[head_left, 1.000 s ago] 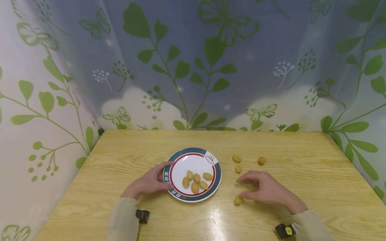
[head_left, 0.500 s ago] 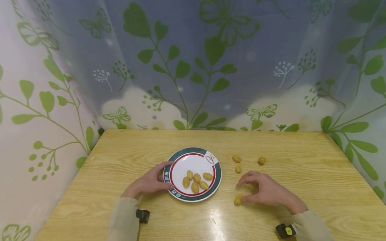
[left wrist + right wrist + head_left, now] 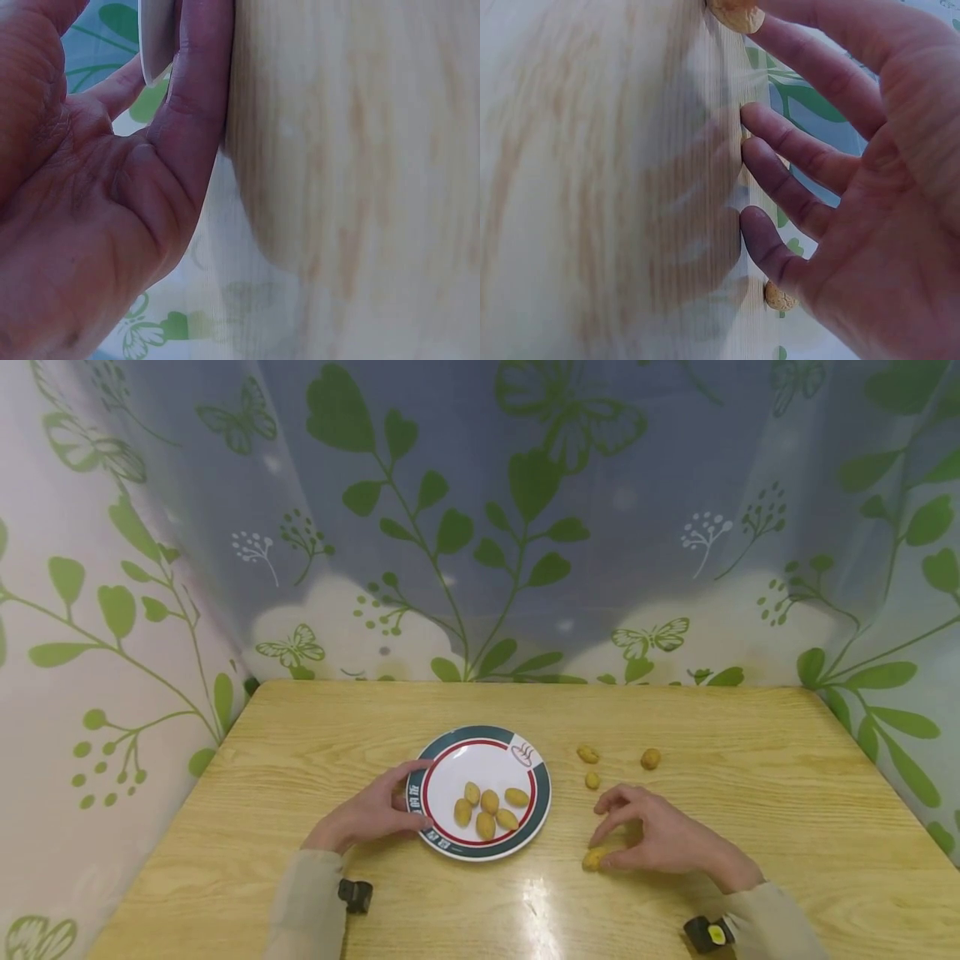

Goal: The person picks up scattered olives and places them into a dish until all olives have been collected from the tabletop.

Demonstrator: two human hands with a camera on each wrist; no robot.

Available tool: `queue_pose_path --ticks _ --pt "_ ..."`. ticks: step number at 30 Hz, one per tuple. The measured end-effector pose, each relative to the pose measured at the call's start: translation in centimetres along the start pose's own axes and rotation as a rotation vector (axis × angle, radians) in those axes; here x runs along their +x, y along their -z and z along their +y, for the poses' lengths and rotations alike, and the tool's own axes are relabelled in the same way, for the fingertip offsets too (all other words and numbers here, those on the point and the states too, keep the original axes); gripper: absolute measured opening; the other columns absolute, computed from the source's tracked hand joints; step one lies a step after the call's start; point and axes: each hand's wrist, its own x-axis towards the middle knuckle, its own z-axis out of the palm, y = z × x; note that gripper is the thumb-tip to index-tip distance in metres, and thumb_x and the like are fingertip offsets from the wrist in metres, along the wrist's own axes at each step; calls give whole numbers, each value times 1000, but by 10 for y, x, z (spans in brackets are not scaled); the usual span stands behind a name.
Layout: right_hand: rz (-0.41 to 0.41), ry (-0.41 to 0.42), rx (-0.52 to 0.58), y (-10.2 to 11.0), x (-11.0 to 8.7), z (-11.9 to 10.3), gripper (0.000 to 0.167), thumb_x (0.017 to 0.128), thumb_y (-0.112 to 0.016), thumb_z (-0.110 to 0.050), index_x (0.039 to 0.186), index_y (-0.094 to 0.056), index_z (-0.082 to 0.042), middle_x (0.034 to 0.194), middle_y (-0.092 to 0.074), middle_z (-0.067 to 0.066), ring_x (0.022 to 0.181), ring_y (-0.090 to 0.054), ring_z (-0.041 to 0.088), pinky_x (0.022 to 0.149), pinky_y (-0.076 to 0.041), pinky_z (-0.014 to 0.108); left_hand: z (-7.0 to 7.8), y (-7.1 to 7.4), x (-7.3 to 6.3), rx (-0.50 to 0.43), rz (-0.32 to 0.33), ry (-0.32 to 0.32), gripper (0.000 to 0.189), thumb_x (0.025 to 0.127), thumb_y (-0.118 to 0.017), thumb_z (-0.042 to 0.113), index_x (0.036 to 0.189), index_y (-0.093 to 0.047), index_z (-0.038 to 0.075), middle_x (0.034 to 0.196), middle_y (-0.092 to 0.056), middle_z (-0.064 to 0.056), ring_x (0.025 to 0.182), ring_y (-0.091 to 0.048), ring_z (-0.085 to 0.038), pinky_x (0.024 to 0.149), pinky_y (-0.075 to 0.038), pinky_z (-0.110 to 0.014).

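My left hand (image 3: 367, 814) holds the left rim of a round white plate (image 3: 468, 768) with a dark green and red border. In the left wrist view, the plate's edge (image 3: 156, 45) sits between the fingers. Several small yellow-brown potatoes (image 3: 490, 802) lie on the plate. To the right of it, my right hand (image 3: 656, 835) pinches another small yellow-brown potato (image 3: 593, 859) on the table between thumb and index finger. The right wrist view shows that potato (image 3: 736, 13) at the top, partly cut off, while the other fingers are spread with tips at the tabletop.
Beyond the right hand, three more small potatoes lie loose: one (image 3: 588, 754) at the back, one (image 3: 592, 781) just in front of it, and one (image 3: 650, 759) further right. The wooden table (image 3: 360, 710) ends against a leaf-patterned curtain (image 3: 480, 568).
My right index finger has come down towards the thumb and now meets the potato, which the thumb was touching before. The left hand and plate have stayed in place.
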Motion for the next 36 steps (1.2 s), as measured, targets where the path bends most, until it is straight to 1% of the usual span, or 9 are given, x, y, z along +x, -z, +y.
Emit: queue_pose_path --ticks 9,13,17,20,22,25,29,32,36 --pt "20 44 0 0 -1 -1 12 82 -85 -33 91 -78 -33 120 -62 5 112 -55 27 94 -44 49 -1 0 1 -7 -5 -12 87 82 -86 23 156 -40 26 122 -60 -10 92 -62 -18 82 -50 -31" --pt "35 18 -14 0 0 -1 12 82 -85 -32 91 -76 -35 116 -65 -1 111 -58 20 96 -47 45 -2 0 2 1 -2 -12 87 82 -86 24 156 -40 26 123 -61 -10 93 -63 -18 84 -51 -31" --pt "62 9 -21 1 2 0 14 83 -84 -31 92 -75 -33 108 -68 -10 106 -61 9 97 -49 39 -2 -1 2 8 1 -10 87 82 -86 24 155 -41 26 123 -61 -9 93 -62 -18 84 -51 -32" --pt "81 12 -7 1 5 2 14 84 -84 -31 94 -75 -31 102 -71 -14 101 -63 4 94 -51 33 -1 0 1 8 2 -8 87 82 -86 24 155 -41 27 123 -60 -9 92 -62 -19 83 -50 -32" --pt "82 2 15 2 8 3 14 85 -84 -32 95 -75 -29 100 -72 -14 98 -64 3 91 -52 30 -2 0 1 9 2 -6 87 82 -86 25 155 -40 27 123 -60 -9 92 -61 -19 83 -49 -32" --pt "72 -35 47 2 10 5 14 86 -83 -34 97 -76 -28 99 -74 -13 95 -65 3 87 -53 27 -2 0 2 1 2 -3 87 82 -86 24 155 -40 27 125 -60 -9 94 -62 -19 85 -50 -32" --pt "66 -67 80 2 14 7 15 85 -83 -31 98 -77 -26 97 -74 -11 88 -65 2 81 -54 26 -3 0 3 -6 0 -5 87 82 -86 24 155 -40 27 127 -60 -9 94 -62 -19 86 -51 -32" --pt "76 -74 92 2 17 8 14 85 -83 -29 97 -77 -25 94 -74 -10 83 -64 0 76 -53 24 -3 0 3 -16 -9 -8 87 82 -86 22 155 -41 27 127 -59 -11 94 -62 -19 84 -51 -32" --pt "87 -73 88 2 20 8 12 86 -82 -27 97 -77 -25 91 -73 -11 82 -62 -2 74 -52 23 -3 0 2 -19 -17 -11 86 82 -86 22 155 -41 27 128 -58 -11 95 -62 -20 83 -50 -32"
